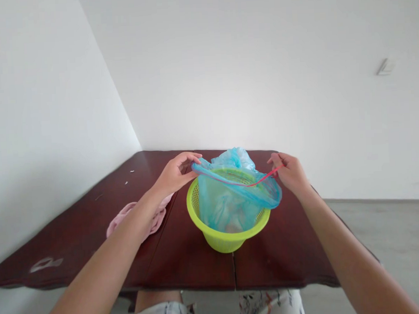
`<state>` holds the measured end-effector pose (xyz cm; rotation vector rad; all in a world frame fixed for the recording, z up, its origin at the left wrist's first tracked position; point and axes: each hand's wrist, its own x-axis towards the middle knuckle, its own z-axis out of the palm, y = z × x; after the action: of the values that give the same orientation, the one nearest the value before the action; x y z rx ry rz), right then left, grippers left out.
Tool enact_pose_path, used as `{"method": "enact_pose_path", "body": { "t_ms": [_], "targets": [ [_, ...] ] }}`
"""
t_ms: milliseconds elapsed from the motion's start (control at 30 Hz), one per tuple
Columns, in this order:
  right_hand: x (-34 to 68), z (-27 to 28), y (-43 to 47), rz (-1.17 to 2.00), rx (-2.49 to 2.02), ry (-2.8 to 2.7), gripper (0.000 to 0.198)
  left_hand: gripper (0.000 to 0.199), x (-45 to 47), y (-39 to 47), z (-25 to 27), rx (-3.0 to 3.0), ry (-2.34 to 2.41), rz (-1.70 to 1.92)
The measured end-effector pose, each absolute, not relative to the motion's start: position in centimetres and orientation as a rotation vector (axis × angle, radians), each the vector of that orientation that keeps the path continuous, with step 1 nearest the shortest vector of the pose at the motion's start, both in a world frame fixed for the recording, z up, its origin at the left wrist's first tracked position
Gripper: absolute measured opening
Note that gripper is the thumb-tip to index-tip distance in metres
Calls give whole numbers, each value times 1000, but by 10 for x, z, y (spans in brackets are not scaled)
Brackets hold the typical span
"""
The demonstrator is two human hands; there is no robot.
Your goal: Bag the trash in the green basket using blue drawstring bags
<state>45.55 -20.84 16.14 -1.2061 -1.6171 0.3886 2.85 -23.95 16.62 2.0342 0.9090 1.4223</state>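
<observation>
A yellow-green plastic basket (221, 240) with mesh sides stands on the dark red table in front of me. Inside it and over its rim hangs a thin blue plastic bag (229, 210), with a red drawstring (255, 183) running along its mouth. My left hand (178, 171) pinches the bag's edge at the left, above the basket's rim. At the right, my right hand (285, 169) is closed on the red drawstring, which stretches taut from the bag's mouth. The bottom of the basket is hidden by the bag.
Bunched blue plastic (235, 158) lies behind the basket. A folded pink cloth (157, 223) rests left of it, partly behind my left forearm. Small white scraps (132, 171) dot the table (190, 270), whose far side meets a white wall.
</observation>
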Motion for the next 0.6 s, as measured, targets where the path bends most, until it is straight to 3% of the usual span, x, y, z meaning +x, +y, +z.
{"method": "enact_pose_path", "body": {
  "t_ms": [133, 300, 400, 533, 600],
  "targets": [
    [450, 209, -204, 602, -1151, -1550, 72, 34, 30, -258, 197, 2381, 948, 1376],
    [432, 226, -192, 962, -1115, -1453, 64, 36, 29, -262, 206, 2544, 859, 1268],
    [426, 216, -182, 929, -977, -1426, 63, 34, 30, -271, 201, 2548, 818, 1335],
    [423, 208, -183, 770, -769, -1471, 67, 14, 40, -305, 194, 2527, 803, 1407],
    [421, 211, -189, 695, -678, -1496, 64, 12, 48, -328, 191, 2558, 818, 1387]
  ]
}}
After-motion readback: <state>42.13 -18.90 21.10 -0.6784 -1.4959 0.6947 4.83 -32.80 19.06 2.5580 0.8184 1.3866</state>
